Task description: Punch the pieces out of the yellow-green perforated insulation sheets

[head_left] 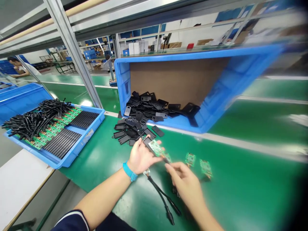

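My left hand (141, 158), palm up with a blue wristband, holds a black plastic case half (147, 140) between thumb and fingers. A green circuit board (156, 147) lies over the case; whether it is fully seated I cannot tell. My right hand (186, 183) pinches the dark cable (166, 160) at the board's near end, and is slightly blurred. Below my left hand lies a black split cable (160, 192), its upper end partly hidden by that hand. Two loose circuit boards, one nearer (190, 159) and one farther right (205, 168), rest beyond my right hand.
A large blue bin (204, 126) lies on its side, black case parts (144, 107) spilling into a pile (131, 130) on the green table (101, 160). At left, a blue tray (92, 131) holds cabled circuit boards. A metal post (74, 54) rises behind it. Another person sits far left.
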{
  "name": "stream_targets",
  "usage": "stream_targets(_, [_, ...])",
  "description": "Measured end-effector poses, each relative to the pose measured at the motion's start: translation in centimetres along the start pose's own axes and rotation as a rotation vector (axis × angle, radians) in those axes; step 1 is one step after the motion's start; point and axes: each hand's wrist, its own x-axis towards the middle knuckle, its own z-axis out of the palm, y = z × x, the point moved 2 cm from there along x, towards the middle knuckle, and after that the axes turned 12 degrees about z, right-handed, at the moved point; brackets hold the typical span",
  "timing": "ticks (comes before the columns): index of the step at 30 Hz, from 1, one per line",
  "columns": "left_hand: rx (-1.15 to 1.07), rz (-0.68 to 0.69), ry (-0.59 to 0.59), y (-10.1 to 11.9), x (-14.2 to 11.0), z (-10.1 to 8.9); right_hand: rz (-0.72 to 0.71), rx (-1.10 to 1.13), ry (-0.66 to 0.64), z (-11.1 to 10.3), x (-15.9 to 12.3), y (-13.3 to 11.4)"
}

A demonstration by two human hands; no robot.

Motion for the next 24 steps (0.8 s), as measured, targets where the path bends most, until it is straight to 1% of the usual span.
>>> stream_targets(4, [0.037,0.007,0.013,-0.3,-0.1,0.3,-0.035,-0.045,0.001,0.7,0.0,0.3])
stream_targets(11, [0.063,0.008,-0.003,-0.7,-0.3,0.3,-0.043,-0.086,0.010,0.7,0.0,0.3])
stream_targets(15, [0.150,0.033,-0.004,-1.0,-0.4,0.1,-0.035,-0.081,0.000,0.8,-0.3,0.2])
stream_targets(20, [0.281,0.070,0.040,-1.5,-0.4,-0.3,-0.011,-0.081,-0.007,1.1,-0.4,0.2])
stream_targets(24, [0.338,0.115,0.080,-1.9,-0.3,-0.4,0.001,-0.064,-0.017,1.3,-0.4,0.3])
